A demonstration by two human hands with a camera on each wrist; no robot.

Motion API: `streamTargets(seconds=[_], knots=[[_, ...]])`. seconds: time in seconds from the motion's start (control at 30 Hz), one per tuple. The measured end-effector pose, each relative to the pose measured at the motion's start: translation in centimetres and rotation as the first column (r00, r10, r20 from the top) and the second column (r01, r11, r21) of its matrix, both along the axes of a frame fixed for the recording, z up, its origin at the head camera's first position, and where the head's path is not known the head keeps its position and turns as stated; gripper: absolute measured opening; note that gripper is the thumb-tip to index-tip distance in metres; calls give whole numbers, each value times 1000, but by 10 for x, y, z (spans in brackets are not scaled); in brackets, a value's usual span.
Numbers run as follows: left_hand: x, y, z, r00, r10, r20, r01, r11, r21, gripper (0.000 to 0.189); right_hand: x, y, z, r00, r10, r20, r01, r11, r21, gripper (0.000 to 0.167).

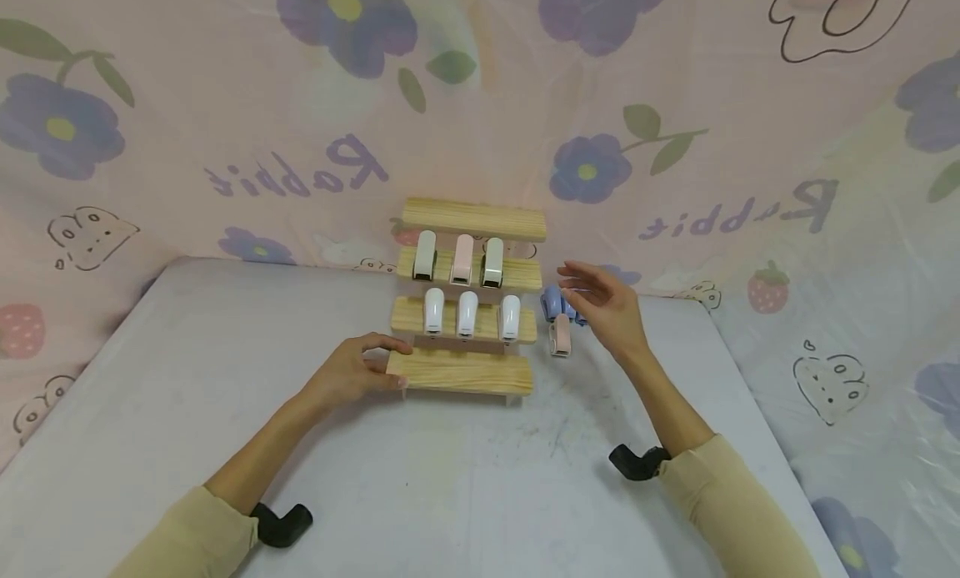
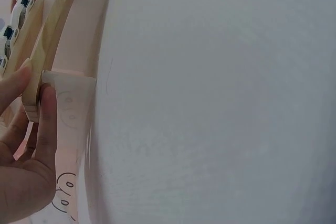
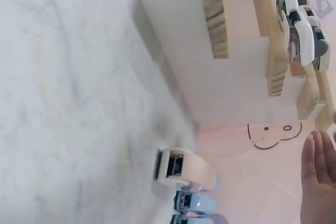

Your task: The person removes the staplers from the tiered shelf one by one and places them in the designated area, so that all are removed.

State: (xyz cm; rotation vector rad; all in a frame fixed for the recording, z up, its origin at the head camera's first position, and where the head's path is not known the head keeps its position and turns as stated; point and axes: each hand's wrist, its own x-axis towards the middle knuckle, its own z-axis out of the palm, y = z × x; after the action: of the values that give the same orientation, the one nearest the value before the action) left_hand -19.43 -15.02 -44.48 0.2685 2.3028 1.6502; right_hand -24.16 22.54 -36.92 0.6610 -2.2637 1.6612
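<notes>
A stepped wooden display rack stands on the table against the back cloth. My left hand grips the left end of its lowest board, thumb on one face and fingers on the other in the left wrist view. On the second step sit three small white staplers. The third step bears a pink stapler between two pale grey-green staplers. My right hand hovers right of the rack with relaxed fingers, holding nothing. Close by it, several blue staplers and a pale pink stapler stand on the table.
The rack's top board bears nothing. White side panels hold up the boards. A printed cloth hangs behind and along the sides of the white table. Each wrist carries a black mount.
</notes>
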Motion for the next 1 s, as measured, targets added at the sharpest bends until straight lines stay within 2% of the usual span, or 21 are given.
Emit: streamTargets(seconds=[0.3,0.47,0.73,1.0], knots=[[1,-1,1,1000,-6,-4,6,1000,3,49,-6,-16,18,999,45,-2,-45,999,10,43],[0,0,1,1000,-2,-6,2,1000,-9,49,-7,-24,23,998,58,-11,-58,998,4,45],[-1,0,0,1000,-5,1,5,1000,-12,49,-25,-28,9,990,139,33,-138,990,-24,49],[-3,0,-2,1000,-2,-2,2,1000,-14,48,-32,-36,9,977,200,71,-201,980,7,53]])
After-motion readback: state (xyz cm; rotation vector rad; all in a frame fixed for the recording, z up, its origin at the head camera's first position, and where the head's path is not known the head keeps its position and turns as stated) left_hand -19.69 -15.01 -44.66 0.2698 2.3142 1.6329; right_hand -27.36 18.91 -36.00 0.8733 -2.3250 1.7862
